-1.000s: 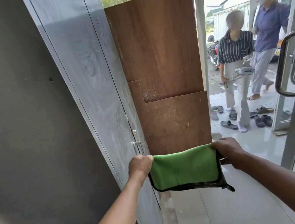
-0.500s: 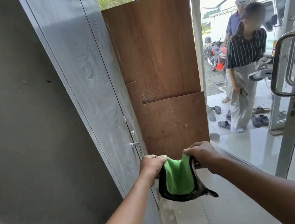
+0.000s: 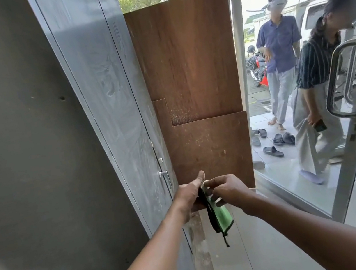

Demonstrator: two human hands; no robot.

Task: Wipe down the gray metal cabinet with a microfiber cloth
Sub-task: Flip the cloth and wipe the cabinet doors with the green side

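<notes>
The gray metal cabinet [image 3: 106, 114] stands at left, its door faces streaked with dusty swirl marks, so by the look of it the wiping proper has not begun. Just right of its door handle [image 3: 164, 177], the left hand [image 3: 188, 194] lies with straight fingers flat against the folded green microfiber cloth [image 3: 220, 219], which hangs between both hands. The right hand [image 3: 228, 189] pinches the cloth's top with curled fingers. Likely all cabinet faces remain.
</notes>
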